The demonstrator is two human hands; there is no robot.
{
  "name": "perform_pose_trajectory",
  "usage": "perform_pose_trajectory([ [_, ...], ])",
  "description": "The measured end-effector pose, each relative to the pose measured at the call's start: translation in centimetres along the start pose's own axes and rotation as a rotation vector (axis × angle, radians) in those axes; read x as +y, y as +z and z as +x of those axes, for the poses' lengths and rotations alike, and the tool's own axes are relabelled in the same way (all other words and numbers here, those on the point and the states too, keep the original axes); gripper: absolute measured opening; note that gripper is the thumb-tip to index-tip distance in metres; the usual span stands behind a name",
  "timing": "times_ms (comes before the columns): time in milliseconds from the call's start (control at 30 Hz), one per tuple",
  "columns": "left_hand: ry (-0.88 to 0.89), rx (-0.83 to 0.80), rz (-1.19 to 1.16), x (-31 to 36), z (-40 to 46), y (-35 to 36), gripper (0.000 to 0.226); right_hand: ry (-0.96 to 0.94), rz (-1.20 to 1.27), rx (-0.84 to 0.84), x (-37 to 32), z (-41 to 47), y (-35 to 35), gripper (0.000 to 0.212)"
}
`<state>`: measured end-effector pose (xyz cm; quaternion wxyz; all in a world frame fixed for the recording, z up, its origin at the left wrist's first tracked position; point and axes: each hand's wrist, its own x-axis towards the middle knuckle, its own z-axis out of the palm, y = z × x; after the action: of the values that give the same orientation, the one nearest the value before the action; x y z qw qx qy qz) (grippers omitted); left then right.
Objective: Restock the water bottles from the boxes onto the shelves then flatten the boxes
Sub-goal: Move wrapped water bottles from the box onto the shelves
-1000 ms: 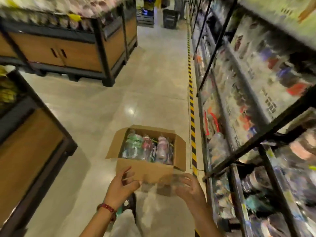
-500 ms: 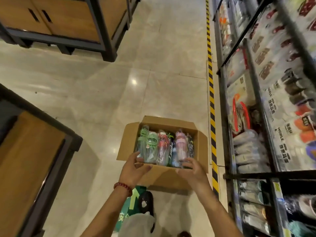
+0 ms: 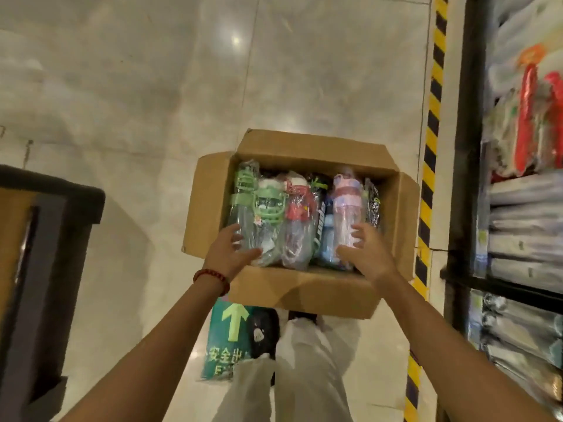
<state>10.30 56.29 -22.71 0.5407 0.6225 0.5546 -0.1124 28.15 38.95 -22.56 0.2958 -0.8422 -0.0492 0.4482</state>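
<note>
Both arms reach forward over an open cardboard box (image 3: pixel 300 287) on the floor. The left hand (image 3: pixel 228 254) curls its fingers round the green bottle (image 3: pixel 246 208) at the box's left end; the right hand (image 3: pixel 367 254) grips the base of the pink bottle (image 3: pixel 345 208). Half a second ago the hands rested at the box's near wall; now they are in among the wrapped bottles, and the view has tilted further down. The shelves (image 3: pixel 524 208) on the right are blurred, their goods hard to make out.
</note>
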Motion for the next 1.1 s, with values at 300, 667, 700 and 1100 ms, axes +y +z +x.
perform_pose_trajectory([
  [300,-0.040,0.130,0.185,-4.4,13.5,8.5,0.074,0.048,-0.279,0.179,7.3,15.1,2.4,0.079],
  [667,-0.180,0.429,0.462,-4.3,17.4,12.8,0.093,0.194,-0.344,0.328,9.4,19.6,5.5,0.108],
  [700,-0.204,0.441,0.468,-4.1,17.5,13.0,0.093,0.200,-0.350,0.343,9.4,19.7,5.7,0.104],
  [1100,0.015,0.538,0.105,-6.2,16.6,14.4,0.073,0.173,-0.147,0.211,11.5,18.9,5.5,0.083],
])
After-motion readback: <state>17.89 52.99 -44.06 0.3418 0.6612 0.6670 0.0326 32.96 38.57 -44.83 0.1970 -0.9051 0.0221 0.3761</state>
